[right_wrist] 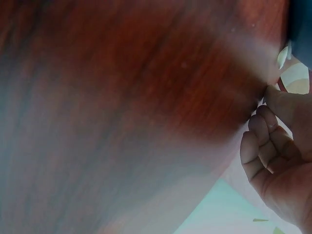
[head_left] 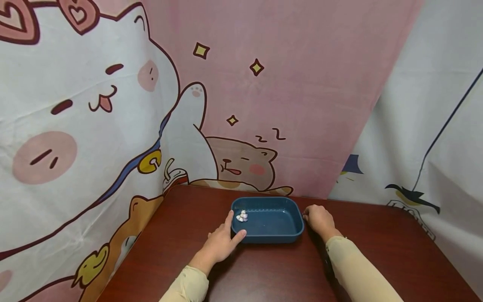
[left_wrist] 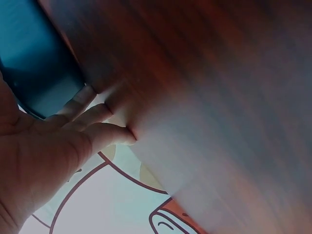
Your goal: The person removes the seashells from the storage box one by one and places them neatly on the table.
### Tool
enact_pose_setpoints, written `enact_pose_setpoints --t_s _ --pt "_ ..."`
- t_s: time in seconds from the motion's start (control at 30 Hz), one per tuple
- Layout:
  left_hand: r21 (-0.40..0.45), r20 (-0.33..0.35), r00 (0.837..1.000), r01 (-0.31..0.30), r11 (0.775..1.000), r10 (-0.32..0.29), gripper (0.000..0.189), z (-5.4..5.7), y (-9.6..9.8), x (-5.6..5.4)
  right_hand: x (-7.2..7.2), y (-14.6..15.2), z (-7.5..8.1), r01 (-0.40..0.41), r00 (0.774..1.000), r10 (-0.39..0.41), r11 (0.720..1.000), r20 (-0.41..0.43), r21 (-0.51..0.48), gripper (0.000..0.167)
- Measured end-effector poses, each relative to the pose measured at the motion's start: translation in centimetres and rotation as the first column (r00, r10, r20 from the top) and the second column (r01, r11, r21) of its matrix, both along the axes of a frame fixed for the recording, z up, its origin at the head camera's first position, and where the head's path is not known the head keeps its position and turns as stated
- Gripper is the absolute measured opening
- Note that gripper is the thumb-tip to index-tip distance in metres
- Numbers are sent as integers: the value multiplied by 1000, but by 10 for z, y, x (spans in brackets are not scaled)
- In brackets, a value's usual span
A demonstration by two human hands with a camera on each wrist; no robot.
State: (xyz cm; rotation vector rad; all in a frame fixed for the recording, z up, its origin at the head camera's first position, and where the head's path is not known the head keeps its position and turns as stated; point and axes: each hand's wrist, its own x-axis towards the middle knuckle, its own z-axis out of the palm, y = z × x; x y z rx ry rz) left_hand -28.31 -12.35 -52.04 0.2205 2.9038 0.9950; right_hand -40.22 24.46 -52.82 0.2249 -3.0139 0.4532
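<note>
A blue rectangular tray (head_left: pixel 266 240) lies on the table between my two hands. Inside it, near the left end, are several small whitish pieces (head_left: pixel 242 216) with a purplish tint, much like garlic cloves. My left hand (head_left: pixel 220 243) touches the tray's left side with fingers spread, its thumb at the front edge; in the left wrist view its other fingertips (left_wrist: pixel 130 135) rest on the tabletop. Just off the tray's right side, my right hand (head_left: pixel 320 219) has curled fingers. A pale piece (right_wrist: pixel 282 57) shows beside the tray near its thumb. Whether anything is pinched is hidden.
The dark red-brown wooden table (head_left: pixel 271 272) extends around the tray. Behind it and along the left hangs a cloth (head_left: pixel 302 105) printed with cartoon cats, meeting the table's far edge.
</note>
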Motion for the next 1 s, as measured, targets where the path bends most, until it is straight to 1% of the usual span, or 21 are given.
enact_pose_setpoints --t_s 0.23,0.43,0.63,0.87,1.0 --pt "-1 -7 1000 -1 1000 1 92 2 1 -1 -1 0 -1 11 1000 -11 1000 13 -12 11" --pt "-9 -2 1000 -3 1000 3 91 2 1 0 0 2 -3 -8 1000 8 1000 13 -25 10" --pt "-3 0 1000 -6 1000 6 93 1 1 -1 3 4 0 -17 1000 17 998 0 -54 9" --pt "-4 7 1000 -6 1000 6 93 1 1 1 8 2 1 -9 1000 8 999 -19 -49 21" --pt "-7 5 1000 -4 1000 4 94 1 1 1 9 2 2 -5 1000 5 1000 -7 -31 22"
